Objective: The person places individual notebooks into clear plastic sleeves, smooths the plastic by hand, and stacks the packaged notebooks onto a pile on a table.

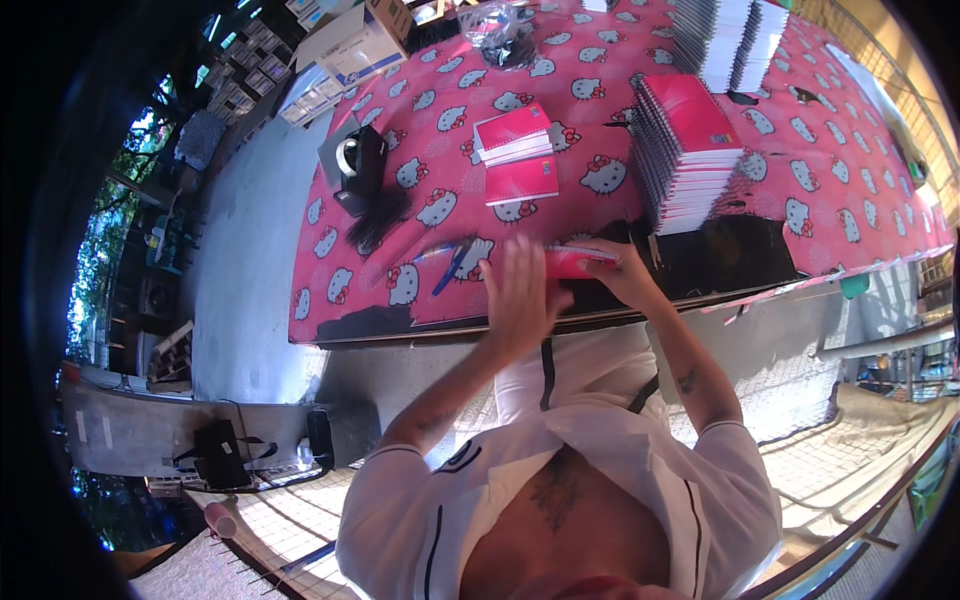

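Observation:
At the table's near edge my right hand (625, 272) grips the right end of a red-covered notebook (568, 262), thumb on the near side. My left hand (522, 295) is at the notebook's left end with its fingers stretched out and its fingertips smeared by motion. Left of that hand lies a slim blue tool (452, 268), its kind unclear. Beyond the hands, a small overlapping pile of red notebooks (521, 180) rests on the pink patterned tablecloth (440, 205). To the right rises a tall stack of spiral-bound red notebooks (690, 150).
A black tape dispenser (362, 172) stands at the table's left side, beside a bundle of thin black strands (380, 220). White spiral-bound stacks (725, 45) stand far right. A clear plastic bag (497, 35) and a cardboard box (355, 45) are at the back.

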Action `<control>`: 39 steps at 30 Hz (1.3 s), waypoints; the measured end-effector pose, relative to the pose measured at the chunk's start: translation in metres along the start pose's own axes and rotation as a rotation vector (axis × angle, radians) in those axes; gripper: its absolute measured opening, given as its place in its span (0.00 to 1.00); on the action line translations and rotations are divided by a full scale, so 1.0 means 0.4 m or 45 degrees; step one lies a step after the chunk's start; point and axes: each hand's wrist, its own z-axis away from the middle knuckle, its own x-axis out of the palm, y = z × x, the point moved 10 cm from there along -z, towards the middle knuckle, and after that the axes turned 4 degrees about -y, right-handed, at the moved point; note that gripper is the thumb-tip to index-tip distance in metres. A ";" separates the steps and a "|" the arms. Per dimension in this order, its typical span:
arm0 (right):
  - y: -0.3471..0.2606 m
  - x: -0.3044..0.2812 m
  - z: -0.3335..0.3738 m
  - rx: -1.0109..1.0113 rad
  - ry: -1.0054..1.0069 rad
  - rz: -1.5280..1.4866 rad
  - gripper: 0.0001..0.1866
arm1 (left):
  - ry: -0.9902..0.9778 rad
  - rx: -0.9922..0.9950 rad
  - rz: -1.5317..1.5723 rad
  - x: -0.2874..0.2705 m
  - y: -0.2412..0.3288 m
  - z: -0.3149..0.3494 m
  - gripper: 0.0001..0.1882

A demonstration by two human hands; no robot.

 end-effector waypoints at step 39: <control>0.054 0.018 0.015 0.095 0.021 -0.050 0.19 | 0.229 0.104 0.486 -0.092 0.104 -0.048 0.35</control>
